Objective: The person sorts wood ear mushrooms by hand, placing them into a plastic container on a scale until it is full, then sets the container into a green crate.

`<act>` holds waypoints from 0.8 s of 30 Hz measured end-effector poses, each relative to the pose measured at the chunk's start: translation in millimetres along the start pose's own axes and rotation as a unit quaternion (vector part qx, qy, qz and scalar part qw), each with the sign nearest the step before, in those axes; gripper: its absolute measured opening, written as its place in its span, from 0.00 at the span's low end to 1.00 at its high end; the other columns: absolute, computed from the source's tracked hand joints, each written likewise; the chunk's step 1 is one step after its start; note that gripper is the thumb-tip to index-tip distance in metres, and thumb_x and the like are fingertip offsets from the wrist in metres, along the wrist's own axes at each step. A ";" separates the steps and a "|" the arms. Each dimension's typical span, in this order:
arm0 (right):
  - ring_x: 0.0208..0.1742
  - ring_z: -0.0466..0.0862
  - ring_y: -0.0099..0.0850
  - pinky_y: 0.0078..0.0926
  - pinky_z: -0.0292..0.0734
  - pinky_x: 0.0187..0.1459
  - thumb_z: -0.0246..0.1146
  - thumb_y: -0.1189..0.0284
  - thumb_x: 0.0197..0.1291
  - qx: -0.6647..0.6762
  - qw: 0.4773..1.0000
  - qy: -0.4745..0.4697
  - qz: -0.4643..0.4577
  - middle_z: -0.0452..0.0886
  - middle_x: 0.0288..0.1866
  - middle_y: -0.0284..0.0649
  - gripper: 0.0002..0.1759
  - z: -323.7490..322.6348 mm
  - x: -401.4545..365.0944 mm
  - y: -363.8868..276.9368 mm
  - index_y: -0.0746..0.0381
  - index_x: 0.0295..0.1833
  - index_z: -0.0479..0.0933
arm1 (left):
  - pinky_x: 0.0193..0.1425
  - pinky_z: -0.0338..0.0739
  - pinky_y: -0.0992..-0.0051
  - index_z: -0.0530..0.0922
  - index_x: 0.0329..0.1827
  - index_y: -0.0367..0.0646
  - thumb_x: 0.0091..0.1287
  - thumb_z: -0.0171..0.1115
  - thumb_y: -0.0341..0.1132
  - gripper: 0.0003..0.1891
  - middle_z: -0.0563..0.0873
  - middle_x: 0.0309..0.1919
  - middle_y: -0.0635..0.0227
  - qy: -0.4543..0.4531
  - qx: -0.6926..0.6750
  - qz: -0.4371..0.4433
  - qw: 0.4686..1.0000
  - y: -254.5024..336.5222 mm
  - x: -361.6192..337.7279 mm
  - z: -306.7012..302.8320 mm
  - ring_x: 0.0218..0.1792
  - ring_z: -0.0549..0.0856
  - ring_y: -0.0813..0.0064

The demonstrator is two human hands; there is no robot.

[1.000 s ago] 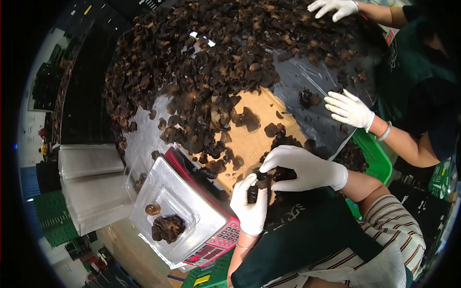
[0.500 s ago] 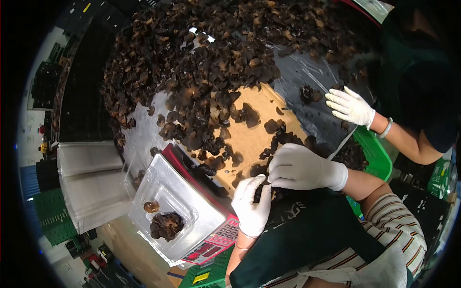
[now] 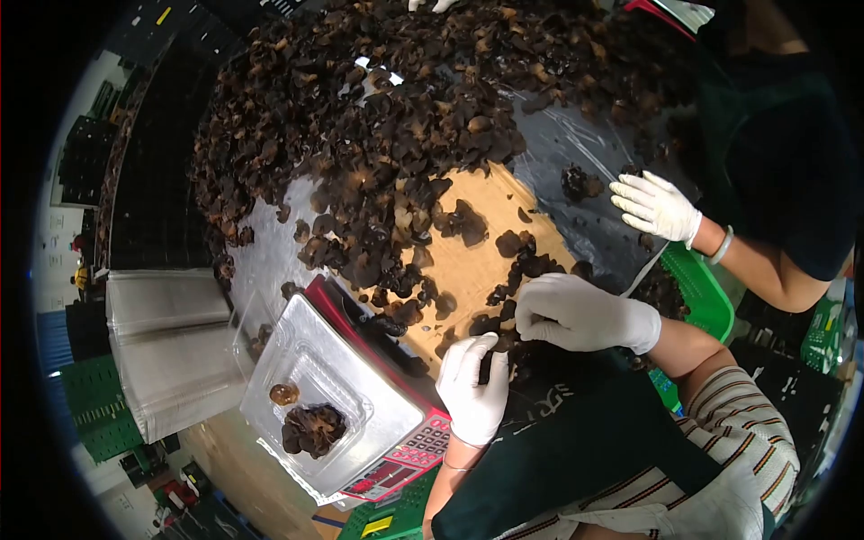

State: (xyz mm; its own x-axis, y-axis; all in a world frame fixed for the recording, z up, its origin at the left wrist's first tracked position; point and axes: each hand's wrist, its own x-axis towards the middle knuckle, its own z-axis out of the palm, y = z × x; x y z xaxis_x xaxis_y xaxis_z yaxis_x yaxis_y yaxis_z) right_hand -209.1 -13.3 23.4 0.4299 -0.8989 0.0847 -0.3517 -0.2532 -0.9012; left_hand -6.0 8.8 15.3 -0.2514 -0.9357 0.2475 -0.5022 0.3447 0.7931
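Observation:
My left hand (image 3: 472, 387), in a white glove, is curled beside the scale, its thumb and fingertips close together; what lies between them cannot be made out. Slightly higher and to the right, my right hand (image 3: 585, 312), also gloved, has its fingers bent inward, hiding anything they hold. Dark wood ear mushrooms (image 3: 463, 223) are scattered on the tan board just beyond both hands. Left of my left hand is a red-framed digital scale (image 3: 405, 400). A clear plastic tray (image 3: 351, 378) on its pan holds a clump of wood ears (image 3: 314, 429) and a small brownish piece (image 3: 284, 394).
A large heap of wood ears (image 3: 360, 117) covers the far table. A co-worker's gloved hand (image 3: 661, 209) rests at the right, above a green basket (image 3: 706, 292). Another person's gloved fingers show at the top edge. Stacked clear trays (image 3: 171, 342) stand at the left.
My hands have moved apart, the right one shifting slightly to the right. Gloved fingers of another person have appeared at the top edge. The co-worker's hand at the right has barely moved.

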 end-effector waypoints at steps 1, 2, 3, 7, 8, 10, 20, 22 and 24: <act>0.35 0.76 0.37 0.32 0.70 0.42 0.63 0.66 0.62 -0.017 1.000 -0.006 -0.013 0.75 0.30 0.33 0.07 -2.6 0.2 -0.7 0.56 0.34 0.76 | 0.46 0.79 0.71 0.81 0.40 0.37 0.53 0.69 0.18 0.13 0.85 0.36 0.58 -0.001 0.001 0.003 1.000 0.0 -0.4 0.0 0.38 0.85 0.62; 0.35 0.77 0.37 0.32 0.70 0.42 0.64 0.66 0.62 -0.034 0.999 -0.011 -0.027 0.76 0.30 0.33 0.06 -4.0 0.4 -1.0 0.55 0.34 0.76 | 0.46 0.79 0.71 0.81 0.40 0.37 0.52 0.69 0.18 0.13 0.85 0.36 0.58 -0.002 0.002 0.006 1.000 -0.2 -0.5 -0.1 0.38 0.85 0.62; 0.36 0.77 0.36 0.32 0.71 0.42 0.64 0.67 0.61 -0.053 0.997 -0.006 -0.054 0.76 0.32 0.33 0.05 -3.1 0.0 -1.4 0.55 0.35 0.77 | 0.46 0.79 0.72 0.81 0.40 0.37 0.52 0.69 0.18 0.13 0.85 0.36 0.58 -0.002 -0.001 0.005 1.000 -0.1 -0.8 -0.1 0.38 0.85 0.62; 0.36 0.77 0.35 0.33 0.70 0.42 0.64 0.68 0.60 -0.125 0.984 0.013 -0.128 0.76 0.33 0.33 0.04 5.4 -1.0 -1.3 0.54 0.35 0.77 | 0.45 0.79 0.72 0.81 0.40 0.37 0.52 0.69 0.18 0.13 0.85 0.36 0.58 -0.002 -0.012 0.005 1.000 1.9 -1.6 2.1 0.38 0.85 0.62; 0.36 0.76 0.35 0.33 0.70 0.42 0.63 0.67 0.61 -0.140 0.980 0.017 -0.139 0.75 0.33 0.33 0.04 7.9 0.2 -1.0 0.54 0.35 0.77 | 0.45 0.79 0.72 0.81 0.40 0.37 0.52 0.69 0.18 0.13 0.85 0.36 0.59 0.000 -0.012 0.005 1.000 2.0 -1.4 1.9 0.38 0.85 0.62; 0.33 0.76 0.36 0.33 0.70 0.40 0.64 0.68 0.58 -0.147 0.978 0.018 -0.146 0.74 0.30 0.34 0.05 11.1 2.8 -1.9 0.55 0.33 0.76 | 0.43 0.79 0.72 0.81 0.40 0.37 0.53 0.68 0.18 0.12 0.84 0.35 0.59 -0.006 -0.018 -0.007 1.000 1.0 -2.4 2.3 0.37 0.85 0.63; 0.37 0.80 0.37 0.31 0.72 0.43 0.65 0.71 0.59 -0.002 1.000 0.004 -0.005 0.80 0.32 0.34 0.03 -2.5 -1.6 -12.6 0.57 0.36 0.79 | 0.46 0.80 0.68 0.82 0.41 0.38 0.51 0.69 0.20 0.13 0.85 0.37 0.59 0.004 -0.025 -0.007 1.000 4.2 -2.7 -0.4 0.40 0.85 0.59; 0.37 0.80 0.36 0.31 0.73 0.44 0.67 0.71 0.57 -0.023 0.999 -0.012 -0.029 0.80 0.33 0.34 0.04 -4.3 -0.5 -13.5 0.56 0.37 0.80 | 0.46 0.80 0.68 0.82 0.40 0.38 0.51 0.69 0.20 0.13 0.85 0.37 0.59 0.002 -0.018 0.010 1.000 5.3 -1.7 -0.3 0.39 0.85 0.59; 0.36 0.79 0.34 0.30 0.73 0.42 0.68 0.71 0.56 -0.072 0.993 0.012 -0.090 0.80 0.33 0.34 0.04 -2.6 0.8 -12.0 0.57 0.37 0.81 | 0.46 0.80 0.68 0.82 0.40 0.38 0.51 0.69 0.20 0.13 0.85 0.37 0.60 -0.002 -0.020 -0.003 1.000 4.4 -1.3 -0.1 0.39 0.85 0.60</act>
State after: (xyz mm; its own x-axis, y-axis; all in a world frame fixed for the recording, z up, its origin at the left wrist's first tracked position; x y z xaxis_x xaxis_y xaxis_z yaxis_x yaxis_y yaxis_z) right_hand -206.7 -11.9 35.4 0.4769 -0.8421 0.2518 -0.3860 -0.4581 -0.8007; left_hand -7.8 11.5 18.5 -0.2518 -0.9375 0.2403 -0.4698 0.3355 0.8165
